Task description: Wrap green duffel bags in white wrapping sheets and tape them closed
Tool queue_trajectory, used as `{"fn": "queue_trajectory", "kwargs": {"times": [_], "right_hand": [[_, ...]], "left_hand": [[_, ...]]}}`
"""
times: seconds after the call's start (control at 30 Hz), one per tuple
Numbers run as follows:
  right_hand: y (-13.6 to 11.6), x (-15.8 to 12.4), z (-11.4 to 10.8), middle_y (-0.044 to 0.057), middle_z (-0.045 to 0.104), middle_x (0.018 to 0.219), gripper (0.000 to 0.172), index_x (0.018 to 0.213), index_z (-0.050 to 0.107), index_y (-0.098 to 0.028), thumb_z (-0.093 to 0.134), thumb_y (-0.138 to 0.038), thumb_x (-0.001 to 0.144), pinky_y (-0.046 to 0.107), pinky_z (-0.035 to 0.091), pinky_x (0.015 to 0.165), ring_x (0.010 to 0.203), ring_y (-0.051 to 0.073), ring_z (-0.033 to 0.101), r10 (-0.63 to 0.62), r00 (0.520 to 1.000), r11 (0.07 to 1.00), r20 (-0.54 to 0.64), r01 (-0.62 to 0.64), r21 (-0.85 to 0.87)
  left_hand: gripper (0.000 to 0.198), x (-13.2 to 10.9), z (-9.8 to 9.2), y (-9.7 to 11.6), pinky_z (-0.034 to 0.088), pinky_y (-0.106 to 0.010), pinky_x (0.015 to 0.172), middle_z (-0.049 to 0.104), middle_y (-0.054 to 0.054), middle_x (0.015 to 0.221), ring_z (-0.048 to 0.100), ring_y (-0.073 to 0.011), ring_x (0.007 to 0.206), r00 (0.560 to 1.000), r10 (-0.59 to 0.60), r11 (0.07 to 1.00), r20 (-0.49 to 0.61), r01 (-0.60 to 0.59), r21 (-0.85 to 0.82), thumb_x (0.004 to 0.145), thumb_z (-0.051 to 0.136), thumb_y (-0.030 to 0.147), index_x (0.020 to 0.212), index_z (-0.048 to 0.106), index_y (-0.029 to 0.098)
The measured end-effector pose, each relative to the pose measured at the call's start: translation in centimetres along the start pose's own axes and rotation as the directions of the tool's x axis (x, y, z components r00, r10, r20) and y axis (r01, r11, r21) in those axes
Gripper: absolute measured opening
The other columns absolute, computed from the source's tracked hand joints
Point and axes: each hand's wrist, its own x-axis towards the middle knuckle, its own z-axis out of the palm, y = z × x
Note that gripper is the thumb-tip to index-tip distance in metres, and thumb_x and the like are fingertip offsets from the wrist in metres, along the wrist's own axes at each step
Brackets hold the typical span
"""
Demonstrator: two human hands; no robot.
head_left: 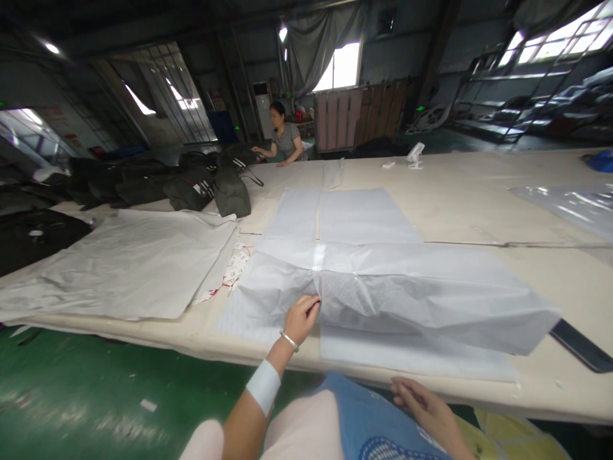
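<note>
A translucent white plastic bag [412, 294] lies spread across the table before me, its near side raised in folds. A shiny strip of clear tape [318, 257] runs over its upper edge. My left hand [302, 317] is closed in a pinch at the bag's near side, just below that strip. Beyond the table's front edge, close to my blue apron [364, 415], my right hand [424, 406] hangs with fingers loosely stretched and nothing visible in them. More flat translucent plastic sheets [364, 214] lie under and behind the bag.
White sheets [129, 262] cover the table's left part, with paper tags [235, 265] beside them. Dark bags [232, 191] are heaped at the far left. A dark phone-like object [582, 345] lies at right. Another person [287, 140] sits across the table [460, 198]; a small white fan [416, 155] stands there.
</note>
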Motion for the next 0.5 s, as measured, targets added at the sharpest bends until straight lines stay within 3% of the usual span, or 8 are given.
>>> {"fn": "queue_trajectory", "kwargs": {"times": [0.33,0.5], "right_hand": [[0.9,0.6,-0.2,0.008,0.075,0.097,0.057,0.101,0.072,-0.020,0.069,-0.064,0.065,0.034,0.057,0.085,0.090,0.027,0.071,-0.005,1.000,1.000,0.010,0.005,0.020],[1.8,1.0,-0.4,0.008,0.075,0.098,0.058,0.103,0.071,-0.021,0.066,-0.066,0.066,0.034,0.057,0.084,0.091,0.027,0.071,0.003,1.000,1.000,0.010,-0.003,-0.003]], "left_hand": [[0.022,0.9,0.3,2.1,0.048,-0.028,0.076,0.063,-0.005,0.101,0.061,-0.0173,0.090,0.996,-0.092,0.958,-0.003,0.090,0.271,0.089,0.050,0.012,0.101,0.065,0.021],[0.032,1.2,0.2,1.6,0.048,-0.026,0.079,0.062,-0.005,0.103,0.059,-0.0166,0.094,0.999,0.013,0.949,0.033,-0.022,0.315,0.087,0.045,0.004,0.100,0.068,0.022]]}}
